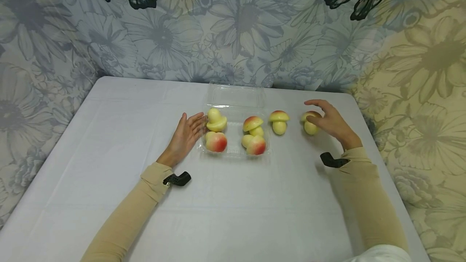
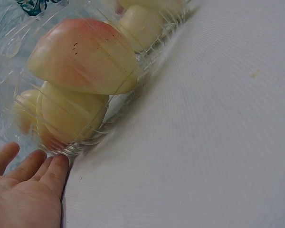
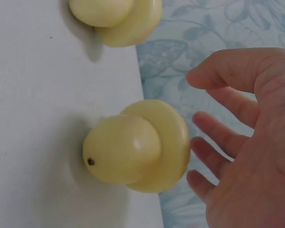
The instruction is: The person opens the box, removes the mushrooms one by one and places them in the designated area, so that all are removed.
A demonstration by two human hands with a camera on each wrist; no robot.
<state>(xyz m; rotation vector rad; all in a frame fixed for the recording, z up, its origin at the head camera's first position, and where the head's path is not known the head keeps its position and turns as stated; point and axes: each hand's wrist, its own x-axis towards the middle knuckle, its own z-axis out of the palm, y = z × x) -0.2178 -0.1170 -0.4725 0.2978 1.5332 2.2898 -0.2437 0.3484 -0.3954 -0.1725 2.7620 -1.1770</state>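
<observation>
Beyond the right hand's reach of contact lies a toy mushroom (image 3: 118,147), yellow with a rounded stem and a red-tinged cap. My right hand (image 1: 333,122) hovers around its cap, fingers loosely bent and apart from it in the right wrist view. Another toy mushroom (image 1: 279,127) lies on the table between that one and a clear plastic container (image 1: 234,146). Inside the container are several more mushrooms, including a red-capped mushroom (image 2: 83,59) by the near left wall. My left hand (image 1: 185,134) is spread palm up, fingertips right at the container's left side.
The container's clear lid (image 1: 236,95) is folded back toward the far table edge. A white cloth covers the table (image 1: 236,213). Patterned fabric (image 1: 247,23) with flowers and butterflies hangs behind and beside it.
</observation>
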